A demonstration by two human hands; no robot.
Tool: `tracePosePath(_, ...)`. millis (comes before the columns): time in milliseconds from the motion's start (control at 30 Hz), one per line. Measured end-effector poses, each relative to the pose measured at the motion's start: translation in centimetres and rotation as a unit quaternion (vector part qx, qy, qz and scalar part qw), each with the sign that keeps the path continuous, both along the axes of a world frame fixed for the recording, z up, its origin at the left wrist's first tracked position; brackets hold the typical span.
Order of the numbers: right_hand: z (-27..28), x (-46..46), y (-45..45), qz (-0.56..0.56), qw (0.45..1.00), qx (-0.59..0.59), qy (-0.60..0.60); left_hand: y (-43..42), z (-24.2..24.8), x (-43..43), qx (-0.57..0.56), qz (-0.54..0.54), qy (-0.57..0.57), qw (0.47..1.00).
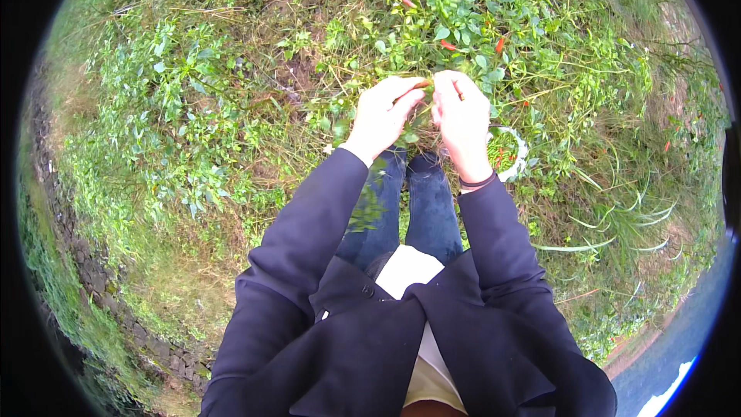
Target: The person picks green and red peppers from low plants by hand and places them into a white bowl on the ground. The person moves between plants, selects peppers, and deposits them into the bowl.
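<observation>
My left hand [385,113] is in front of my knees, its thumb and forefinger pinched on a brownish-red chili pepper [422,84]. Close beside it, my right hand [463,119] has its fingers curled inward at the green stems of a chili plant. Its fingertips are partly hidden, so I cannot tell what they grip. A small orange-brown spot shows at its fingers, too small to name. Just right of that wrist, a white-rimmed round container [521,153] holds many green and some red chili peppers. My right hand and wrist hide part of it.
Ripe red chili peppers [499,45] hang on the leafy plants [463,29] ahead. More chili plants [173,87] grow on the left among weeds and dry grass. Long grass blades [625,220] arch at the right. A stony edge [92,278] runs along the far left.
</observation>
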State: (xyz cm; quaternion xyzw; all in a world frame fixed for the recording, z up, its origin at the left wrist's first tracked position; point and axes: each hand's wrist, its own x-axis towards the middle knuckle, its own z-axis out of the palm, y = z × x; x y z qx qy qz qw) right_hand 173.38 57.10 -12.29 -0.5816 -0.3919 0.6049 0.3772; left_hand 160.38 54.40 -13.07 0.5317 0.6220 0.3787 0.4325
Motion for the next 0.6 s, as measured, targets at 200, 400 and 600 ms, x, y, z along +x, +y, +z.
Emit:
tracePosePath(200,-1.2,0.2,-0.7,-0.025,0.982,-0.026,0.184,-1.4,0.3,1.9,-0.078,0.133,-0.084,0.985)
tracePosePath(400,-2.1,0.0,0.0,0.046,0.989,-0.058,0.13,-2.3,-0.5,2.1,0.135,0.107,0.146,0.974)
tracePosePath(600,-2.5,-0.3,0.2,0.012,0.943,-0.17,0.285,-2.6,-1.1,1.7,0.102,0.129,0.114,0.98)
